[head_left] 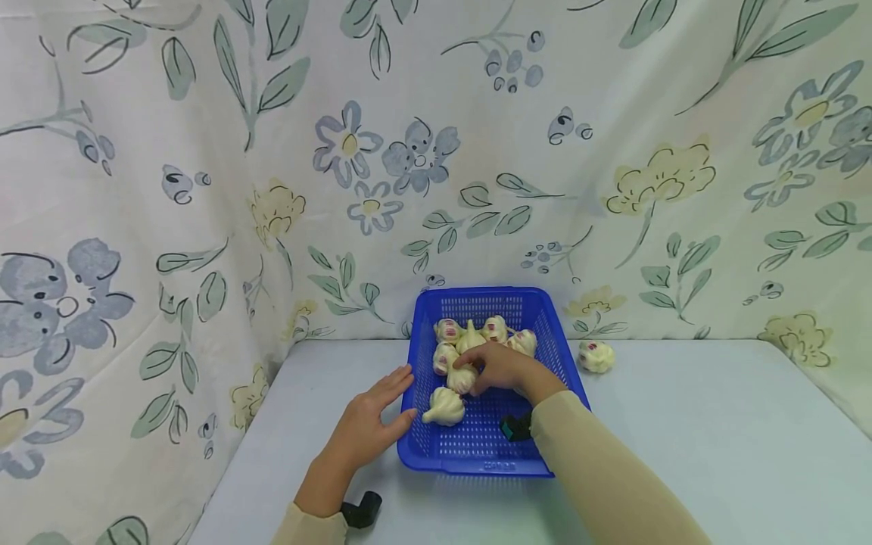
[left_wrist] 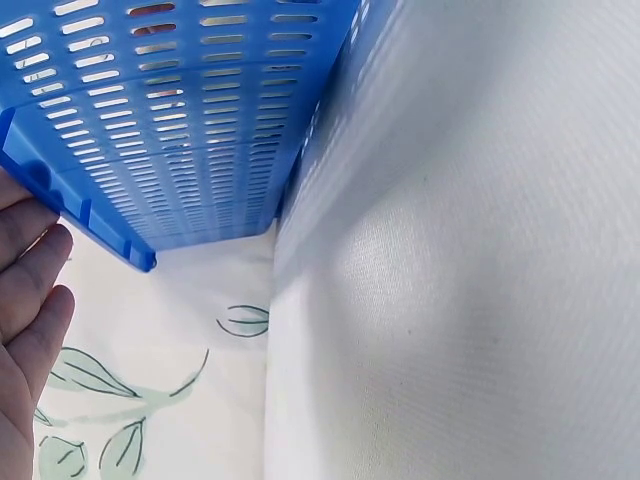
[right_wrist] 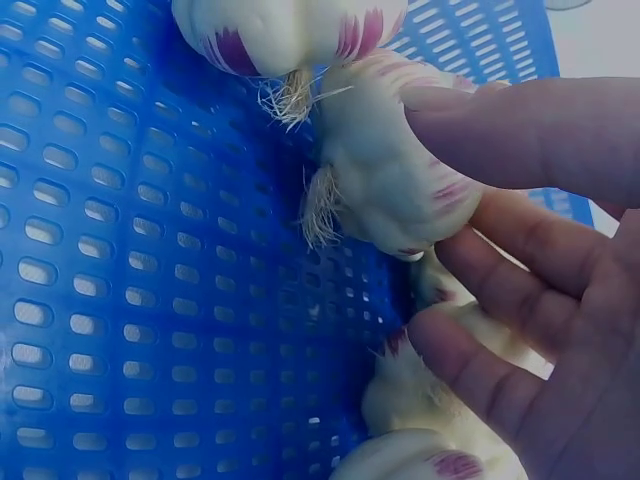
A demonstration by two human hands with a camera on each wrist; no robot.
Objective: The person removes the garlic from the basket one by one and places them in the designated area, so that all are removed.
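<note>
A blue perforated plastic basket [head_left: 487, 463] holds several garlic bulbs with purple streaks, mostly gathered toward its far end. My right hand [head_left: 507, 369] reaches inside and grips one garlic bulb [right_wrist: 395, 150] between thumb and fingers; the bulb's dry roots show in the right wrist view. Closer to the front left lies another garlic bulb [head_left: 446, 406], its stem pointing left. Along the basket's left side, my left hand [head_left: 368, 420] has its fingers extended, touching the rim. The left wrist view shows those fingers [left_wrist: 35, 265] against the rim from outside.
A single garlic bulb [head_left: 596, 356] sits on the white table [head_left: 702, 424], right of the basket. Behind, a floral curtain [head_left: 477, 151] hangs at the table's back edge. Dark wrist-worn devices [head_left: 362, 509] show at both wrists.
</note>
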